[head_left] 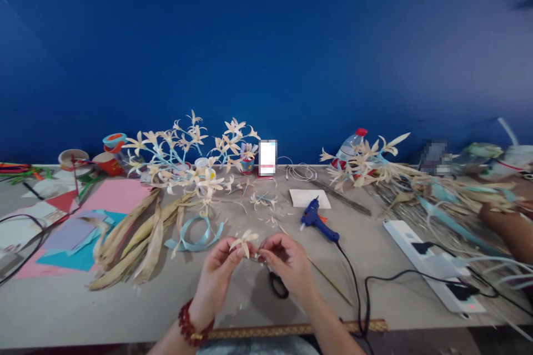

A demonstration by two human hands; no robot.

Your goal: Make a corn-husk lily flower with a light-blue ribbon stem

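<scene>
A pale corn-husk flower point(245, 242) with pointed petals sits between the thumb and fingers of my left hand point(220, 267). Beside it, my right hand point(289, 266) is closed in a pinch near the flower's stem end; what its fingertips hold is too small to make out. Partly hidden by my right hand, a black scissors handle point(278, 285) lies on the table. A thin wooden stick point(331, 282) rests to the right of that hand. Farther right lies a blue hot glue gun point(318, 221), its nozzle end beside a white card point(296, 197).
Husk-flower branches point(195, 150) stand at the back left, others point(362, 158) at the back right. Dried husks point(144, 244), blue ribbon point(195, 236) and coloured paper point(75, 233) lie left. A power strip point(428, 266) with cables and another person's arm point(506, 230) are right.
</scene>
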